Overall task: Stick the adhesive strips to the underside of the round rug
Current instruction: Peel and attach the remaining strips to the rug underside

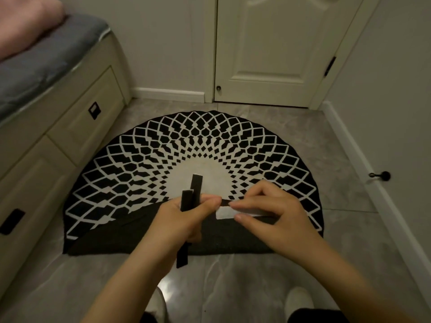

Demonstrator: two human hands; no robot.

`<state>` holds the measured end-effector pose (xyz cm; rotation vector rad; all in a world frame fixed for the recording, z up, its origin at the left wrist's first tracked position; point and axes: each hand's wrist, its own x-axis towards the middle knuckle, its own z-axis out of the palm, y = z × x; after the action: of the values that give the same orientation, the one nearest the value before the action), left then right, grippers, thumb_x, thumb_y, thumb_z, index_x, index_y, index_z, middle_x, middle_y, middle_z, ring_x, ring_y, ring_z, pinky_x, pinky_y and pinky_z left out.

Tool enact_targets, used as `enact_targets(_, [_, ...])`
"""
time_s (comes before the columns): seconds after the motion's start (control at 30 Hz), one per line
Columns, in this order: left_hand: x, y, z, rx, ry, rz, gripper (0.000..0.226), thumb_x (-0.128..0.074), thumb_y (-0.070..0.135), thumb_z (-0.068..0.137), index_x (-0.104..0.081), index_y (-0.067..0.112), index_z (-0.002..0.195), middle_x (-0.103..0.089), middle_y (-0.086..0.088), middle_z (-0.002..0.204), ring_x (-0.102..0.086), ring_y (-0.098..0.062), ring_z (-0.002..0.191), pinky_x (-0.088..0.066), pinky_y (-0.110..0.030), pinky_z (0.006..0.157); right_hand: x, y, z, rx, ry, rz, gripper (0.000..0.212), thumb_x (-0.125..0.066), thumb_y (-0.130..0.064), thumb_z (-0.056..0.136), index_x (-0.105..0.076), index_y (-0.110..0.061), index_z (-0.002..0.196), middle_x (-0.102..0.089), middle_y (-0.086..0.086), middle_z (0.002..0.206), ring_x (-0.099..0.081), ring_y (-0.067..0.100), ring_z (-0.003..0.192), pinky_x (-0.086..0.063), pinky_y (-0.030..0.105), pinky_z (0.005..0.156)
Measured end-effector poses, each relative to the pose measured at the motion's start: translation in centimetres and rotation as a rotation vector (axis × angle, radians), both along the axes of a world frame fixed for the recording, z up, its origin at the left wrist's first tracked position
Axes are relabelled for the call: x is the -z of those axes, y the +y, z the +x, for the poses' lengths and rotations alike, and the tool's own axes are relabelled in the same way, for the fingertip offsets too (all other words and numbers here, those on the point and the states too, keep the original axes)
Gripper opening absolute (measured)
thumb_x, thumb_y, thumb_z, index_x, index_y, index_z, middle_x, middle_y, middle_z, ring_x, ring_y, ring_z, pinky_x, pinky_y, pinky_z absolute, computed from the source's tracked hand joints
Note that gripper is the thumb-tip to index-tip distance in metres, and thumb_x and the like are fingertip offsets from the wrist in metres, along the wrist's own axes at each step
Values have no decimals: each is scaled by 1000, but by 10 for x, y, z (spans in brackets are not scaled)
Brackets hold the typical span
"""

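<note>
Two hands were in view, both raised above the near, folded edge of one round rug (163,148). I counted three black strips in all. My left hand (179,220) gripped two upright strips (194,194), its fingers curled round them; both were flat, narrow and matte black, with ends showing above and below the fist. The third strip (225,202) ran sideways between the hands: my left thumb and forefinger pinched its left end, and my right hand (268,213) pinched one white backing (224,213), a smooth rectangular liner partly separated from the black strip. I could not tell how far the liner had come away under the right fingers.

The rug lay on the floor (338,194) between the drawer unit (70,127) on the left and the wall on the right. Its near part was turned over, so one dark, felt-like underside flap (116,238) faced up, while the far part showed a black-and-white lattice of diamond shapes around a pale centre. The floor was glossy grey marbled tile. I counted two recessed black handles on the cream drawer fronts, one cream panelled door (268,43) at the far end, and two white shoes (298,299) at the near edge.
</note>
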<state>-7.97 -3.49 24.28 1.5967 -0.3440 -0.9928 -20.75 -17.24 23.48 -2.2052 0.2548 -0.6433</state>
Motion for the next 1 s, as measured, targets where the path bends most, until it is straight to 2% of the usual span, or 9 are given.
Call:
enact_targets(0.17, [-7, 5, 3, 142, 58, 6, 27, -63, 37, 79, -71, 22, 57, -38, 4, 49, -33, -7, 42, -33, -16, 42, 1, -2, 1, -52, -19, -28, 26, -65, -26, 79, -73, -16, 101, -58, -7, 88, -58, 2, 82, -45, 10, 70])
enact_targets(0.3, [-8, 8, 3, 193, 61, -58, 23, -65, 34, 73, -76, 18, 86, -43, 7, 50, -36, -5, 45, -35, -18, 48, 2, -6, 0, -72, -7, -70, 24, -64, -26, 82, -73, -17, 102, -60, -4, 88, -58, 7, 81, -46, 18, 69])
enact_targets(0.4, [0, 6, -1, 94, 95, -13, 16, -68, 24, 79, -75, 17, 91, -45, 7, 51, -39, -6, 47, -37, -21, 51, 9, -7, -2, 106, 70, -473, 23, -58, -37, 84, -72, -31, 101, -65, -8, 101, -56, 11, 93, -37, 35, 81])
enact_targets(0.47, [2, 3, -4, -2, 181, -11, 13, -66, 20, 84, -74, 14, 92, -43, 6, 50, -37, -6, 46, -36, -21, 49, 9, -7, -5, 266, 107, -584, 26, -54, -39, 83, -71, -33, 101, -64, -7, 112, -53, 12, 103, -27, 32, 86])
enact_targets(0.57, [4, 0, -1, -120, 194, -26, 12, -65, 18, 86, -73, 14, 94, -42, 8, 46, -36, -5, 44, -36, -21, 48, 3, -8, -7, 408, 81, -425, 34, -52, -43, 81, -69, -28, 106, -60, -8, 112, -51, 6, 106, -29, 31, 90])
enact_targets(0.63, [4, 0, 1, -148, 159, -35, 12, -64, 19, 86, -72, 16, 95, -41, 8, 45, -36, -4, 43, -36, -20, 47, 0, -9, -7, 424, 52, -271, 33, -54, -45, 81, -67, -28, 106, -58, -11, 109, -50, -1, 102, -35, 21, 91])
enact_targets(0.7, [5, 0, 0, -154, 139, -31, 11, -64, 19, 86, -72, 16, 94, -42, 8, 45, -37, -4, 43, -36, -19, 47, -2, -8, -6, 415, 49, -107, 25, -60, -40, 81, -66, -30, 103, -58, -13, 104, -54, -4, 96, -41, 11, 85])
enact_targets(0.83, [3, 0, -3, -127, 91, -18, 9, -64, 19, 86, -73, 20, 87, -43, 7, 48, -37, -6, 45, -36, -22, 51, -6, -6, -3, 395, 105, 124, 15, -67, -23, 82, -65, -35, 90, -64, -19, 90, -59, -8, 87, -44, 3, 71])
enact_targets(1.0, [1, 0, -5, -97, 90, -21, 11, -64, 17, 85, -73, 22, 83, -44, 7, 48, -37, -8, 47, -35, -23, 52, -6, -5, 0, 438, 93, 206, 18, -71, -19, 79, -64, -35, 85, -65, -17, 85, -62, -6, 82, -49, 7, 68])
